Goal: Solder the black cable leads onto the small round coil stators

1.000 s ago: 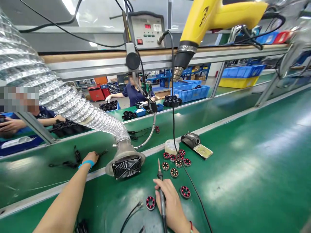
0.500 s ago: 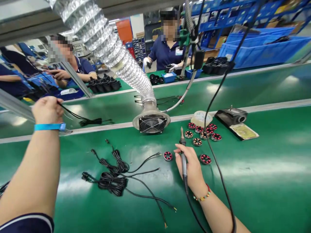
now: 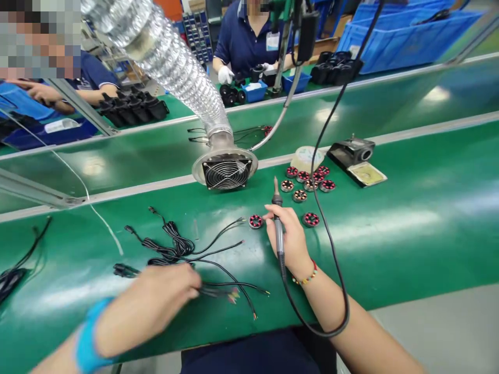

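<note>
My left hand (image 3: 167, 291), blurred by motion, is closed on a black cable (image 3: 218, 292) whose stripped coloured ends point right. It hovers over coiled black cables (image 3: 177, 241) on the green bench (image 3: 409, 244). Between the thumb and fingers of my right hand (image 3: 290, 236) is a soldering iron (image 3: 279, 234), its tip pointing away from me. Just left of that hand lies a round red-and-black coil part (image 3: 256, 221). Another such part (image 3: 311, 219) sits to its right, and several more (image 3: 303, 176) are grouped behind.
A fan-fronted extractor (image 3: 226, 173) hangs from a silver duct (image 3: 179, 67) at the middle back. An iron stand (image 3: 353, 152) with a yellow sponge (image 3: 367, 174) is at right. The iron's cord loops beside my right arm. Two people work behind the rail.
My left hand has come from the far left rail down to the coiled cables, bringing a cable. The view has tilted downward. My right hand still holds the iron.
</note>
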Demonstrator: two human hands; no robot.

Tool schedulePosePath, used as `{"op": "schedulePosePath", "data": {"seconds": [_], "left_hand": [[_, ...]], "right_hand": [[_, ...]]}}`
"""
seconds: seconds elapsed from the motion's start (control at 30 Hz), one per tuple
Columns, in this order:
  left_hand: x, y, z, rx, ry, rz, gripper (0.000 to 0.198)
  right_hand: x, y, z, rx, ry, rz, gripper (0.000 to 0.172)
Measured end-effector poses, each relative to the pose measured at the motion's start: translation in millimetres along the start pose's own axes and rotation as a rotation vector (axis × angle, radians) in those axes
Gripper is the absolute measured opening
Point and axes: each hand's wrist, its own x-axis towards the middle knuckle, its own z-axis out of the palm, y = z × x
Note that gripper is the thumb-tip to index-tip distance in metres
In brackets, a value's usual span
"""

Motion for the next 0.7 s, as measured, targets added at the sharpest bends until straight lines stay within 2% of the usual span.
{"op": "schedulePosePath", "data": {"seconds": [0.1,0.17,0.23,0.3,0.37,0.43,0.57,0.7], "left_hand": [[38,31,54.4,0.160,-0.180,0.198,0.024],[52,40,69.9,0.233,-0.249,0.214,0.022],[59,38,65.0,0.196,-0.299,0.184,0.014],[68,28,47.3,0.102,-0.310,0.121,0.015],[82,18,29.0,0.058,-0.261,0.009,0.021],[99,10,19.1,0.078,-0.222,-0.113,0.023],[128,6,25.2,0.105,-0.203,-0.232,0.018],[140,0,38.4,0.071,0.003,-0.347,0.020]], "right_hand": [[0,1,0,0.009,0.010,0.012,0.030],[-1,1,0,0.013,0.010,0.008,0.029],[-1,1,0,0.017,0.004,0.003,0.029],[-1,1,0,0.023,-0.002,-0.002,0.028],[-1,1,1,0.028,-0.008,-0.010,0.028],[-2,1,1,0.030,-0.010,-0.020,0.027],[-3,2,4,0.033,-0.028,-0.042,0.026],[-5,4,8,0.055,-0.045,-0.073,0.028]]}}
